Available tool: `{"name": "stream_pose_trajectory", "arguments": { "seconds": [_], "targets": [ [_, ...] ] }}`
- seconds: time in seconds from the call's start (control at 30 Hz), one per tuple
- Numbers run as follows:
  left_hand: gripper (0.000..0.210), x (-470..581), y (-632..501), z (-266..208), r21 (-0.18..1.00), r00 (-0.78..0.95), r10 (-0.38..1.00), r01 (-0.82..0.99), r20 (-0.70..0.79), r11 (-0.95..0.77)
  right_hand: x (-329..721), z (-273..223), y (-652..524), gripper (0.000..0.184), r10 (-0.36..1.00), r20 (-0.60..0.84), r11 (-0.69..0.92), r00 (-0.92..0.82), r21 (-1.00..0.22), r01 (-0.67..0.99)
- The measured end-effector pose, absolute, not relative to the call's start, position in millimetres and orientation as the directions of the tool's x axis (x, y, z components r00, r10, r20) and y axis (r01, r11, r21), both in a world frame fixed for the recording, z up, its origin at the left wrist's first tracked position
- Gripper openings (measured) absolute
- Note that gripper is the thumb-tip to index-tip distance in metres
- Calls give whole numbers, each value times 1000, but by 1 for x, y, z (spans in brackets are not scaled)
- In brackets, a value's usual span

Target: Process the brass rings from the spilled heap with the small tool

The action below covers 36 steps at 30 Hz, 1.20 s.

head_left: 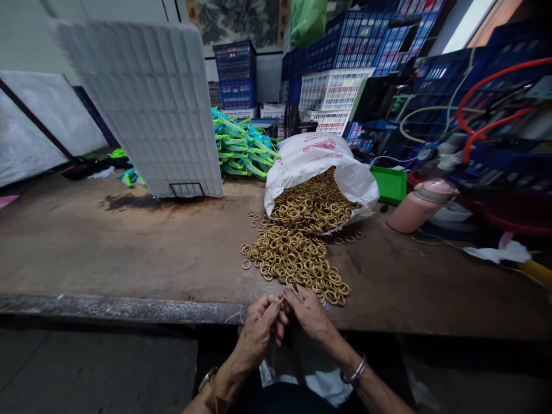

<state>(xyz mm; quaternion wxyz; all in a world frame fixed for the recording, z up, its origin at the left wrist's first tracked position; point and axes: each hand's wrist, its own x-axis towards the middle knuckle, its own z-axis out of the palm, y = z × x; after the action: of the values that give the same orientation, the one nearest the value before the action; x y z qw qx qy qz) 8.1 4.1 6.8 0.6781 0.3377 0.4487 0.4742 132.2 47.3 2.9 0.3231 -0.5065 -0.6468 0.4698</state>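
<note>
At the table's front edge my left hand [262, 323] and my right hand [311, 315] are close together, fingers bent into pinches. A slim tool with a dark end [296, 292] sticks up from the right fingers; its working part is hidden. Between the two hands shows a small brownish sliver, perhaps the edge of a ring, and the left fingers cover what they pinch. Just beyond lies a loose heap of brass-coloured rings [293, 253], spilling from a white woven sack [302, 155] tipped on its side.
A white ribbed panel [142, 103] stands upright at left on the wooden table [107, 247]. Green and turquoise pieces [244, 146] are piled behind it. To the right are a pink bottle [422, 204], a green tray [388, 184] and red hoses [470, 103]. Stacked crates [336, 89] fill the back.
</note>
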Motion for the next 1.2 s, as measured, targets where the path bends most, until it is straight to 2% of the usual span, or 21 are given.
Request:
{"name": "stream_pose_trajectory", "arguments": {
  "seconds": [0.1, 0.2, 0.33, 0.5, 0.67, 0.8, 1.0, 1.2],
  "targets": [
    [32, 9, 4, 7, 890, 108, 949, -328, -297, 316, 135, 2, 45, 23, 961, 29, 182, -276, -817, 547],
    [34, 8, 5, 9, 901, 86, 951, -306, -296, 308, 136, 0, 40, 15, 933, 34, 287, -358, -671, 684],
    [37, 7, 6, 10, 907, 72, 953, -291, -296, 304, 135, 0, 35, 22, 912, -19, 327, -409, -565, 758],
    [36, 6, 2, 10, 926, 59, 959, -251, -276, 282, 133, 0, 31, 26, 895, -19, 378, -445, -498, 781],
    [33, 3, -9, 18, 905, 137, 948, -287, -286, 314, 135, -1, 38, 21, 938, -40, 307, -345, -366, 878],
    [27, 3, -17, 18, 827, 245, 932, -440, -265, 351, 143, 4, 53, 25, 972, -17, 222, -234, -259, 940],
    [23, 2, -13, 7, 687, 192, 922, -620, -337, 380, 134, 8, 73, 18, 963, 119, 264, -242, -223, 938],
    [16, -6, -9, 3, 560, 224, 893, -712, -391, 424, 116, 5, 83, 13, 958, 37, 286, -284, -148, 947]
  ]
}}
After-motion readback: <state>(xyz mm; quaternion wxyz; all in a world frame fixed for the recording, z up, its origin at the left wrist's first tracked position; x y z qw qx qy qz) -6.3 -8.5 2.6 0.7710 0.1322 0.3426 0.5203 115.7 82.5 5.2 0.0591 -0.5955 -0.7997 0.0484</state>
